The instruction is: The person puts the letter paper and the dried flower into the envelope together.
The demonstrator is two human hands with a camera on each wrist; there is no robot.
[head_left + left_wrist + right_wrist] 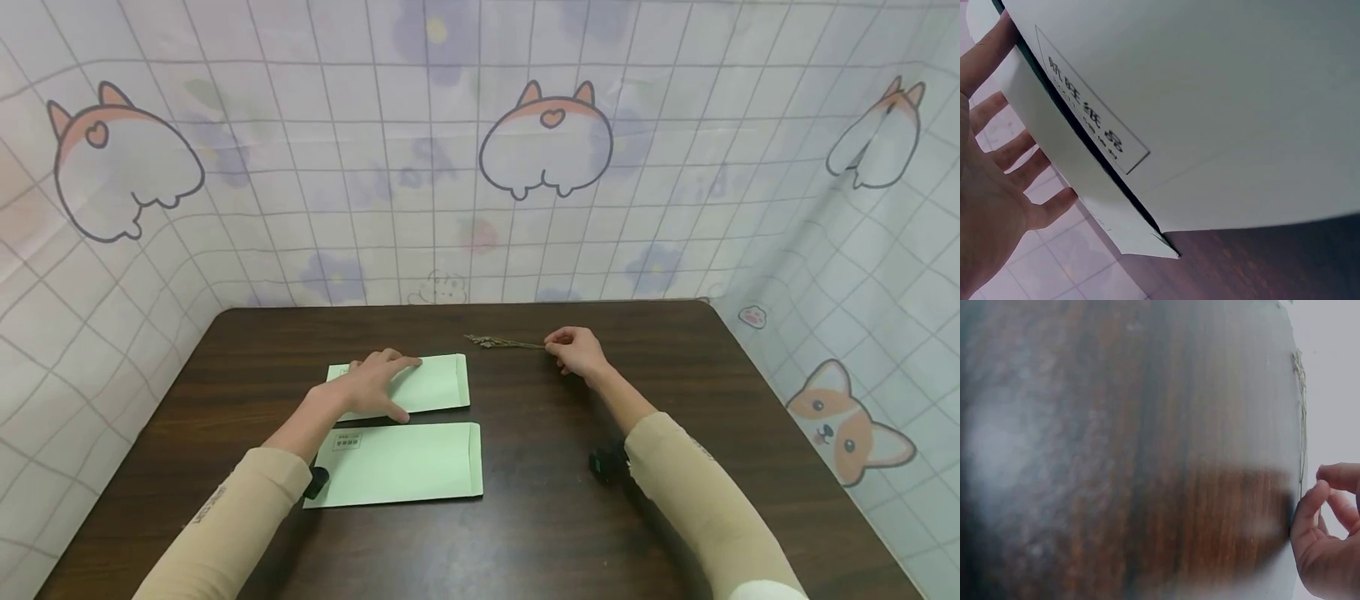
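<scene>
Two pale green envelopes lie flat, one behind the other. On the farther envelope (438, 385) rests my left hand (369, 385), thumb and fingers spread. The nearer envelope (405, 467) has a small printed box at its upper left; that print shows large in the left wrist view, with my left hand (1007, 181) at the far envelope's edge. My right hand (577, 350) pinches the stem end of a thin dried sprig (502, 342), whose head points left. In the right wrist view the fingertips of my right hand (1329, 531) meet at the sprig's (1302, 425) stem.
The dark wooden table (540, 533) carries these things. Behind it and along both sides hangs a white grid-patterned cloth (420, 208) with corgi prints. Wrist-worn black devices show at the left (317, 482) and right (609, 463) cuffs.
</scene>
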